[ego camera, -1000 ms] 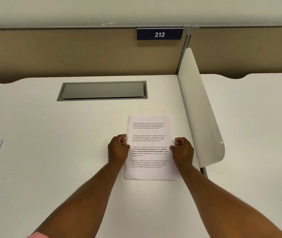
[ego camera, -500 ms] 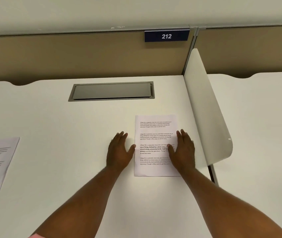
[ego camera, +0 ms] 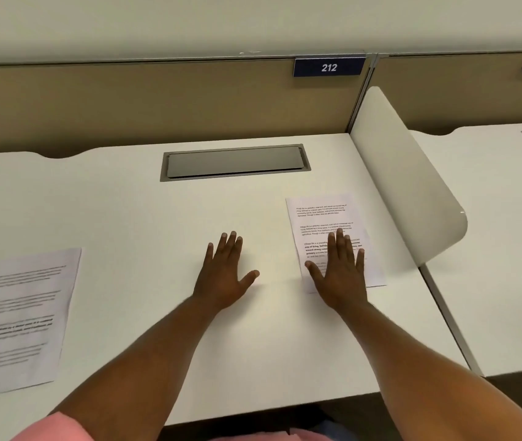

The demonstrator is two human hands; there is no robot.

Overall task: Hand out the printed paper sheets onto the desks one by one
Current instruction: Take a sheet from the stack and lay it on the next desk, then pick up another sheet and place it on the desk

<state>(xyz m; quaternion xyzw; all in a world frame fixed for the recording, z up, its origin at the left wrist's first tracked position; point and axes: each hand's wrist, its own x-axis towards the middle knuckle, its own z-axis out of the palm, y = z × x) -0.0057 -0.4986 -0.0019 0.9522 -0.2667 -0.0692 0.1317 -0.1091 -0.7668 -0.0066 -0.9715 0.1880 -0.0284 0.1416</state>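
A printed paper sheet (ego camera: 323, 218) lies flat on the white desk (ego camera: 126, 211), close to the curved white divider. My right hand (ego camera: 341, 268) rests flat on the sheet's lower half, fingers spread, covering some of the text. My left hand (ego camera: 226, 270) lies flat and open on the bare desk, to the left of the sheet and apart from it. A second printed sheet (ego camera: 21, 316) lies at the desk's far left, blurred.
A grey recessed cable hatch (ego camera: 234, 162) sits at the back of the desk. The white divider (ego camera: 406, 186) separates this desk from the neighbouring desk (ego camera: 501, 249) on the right. A blue "212" label (ego camera: 329, 67) hangs on the tan back panel.
Both hands let go of the sheet's sides and flattened out. My left hand slid left off the sheet onto the desk. The view shifted left, showing more of the left sheet.
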